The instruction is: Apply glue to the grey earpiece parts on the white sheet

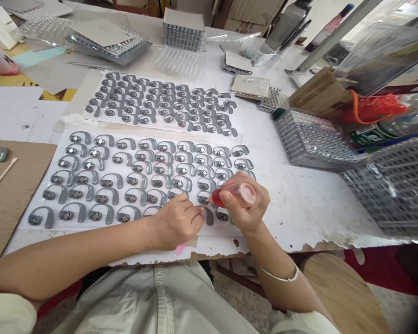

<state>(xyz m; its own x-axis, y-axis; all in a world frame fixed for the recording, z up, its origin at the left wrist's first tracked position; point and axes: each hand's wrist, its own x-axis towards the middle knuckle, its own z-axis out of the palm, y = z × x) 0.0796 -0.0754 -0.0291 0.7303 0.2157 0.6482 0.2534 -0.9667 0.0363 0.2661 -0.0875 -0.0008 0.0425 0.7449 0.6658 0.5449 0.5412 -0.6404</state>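
Lower middle of the frame, the left hand is closed around a thin pink-handled stick, its yellowish tip just beside a grey ear-hook-shaped part. The right hand grips a small translucent squeeze bottle of red liquid, tilted with the nozzle down toward that same part, probably so the tip sits close to the metal disc. Both hands work in the lower rows of the near white sheet, where the parts lie in spaced rows, apparently so each stays separate and reachable. A second filled sheet lies just beyond. Perforated plastic trays sit at right on the tabletop; a cotton swab lies on brown cardboard at left.
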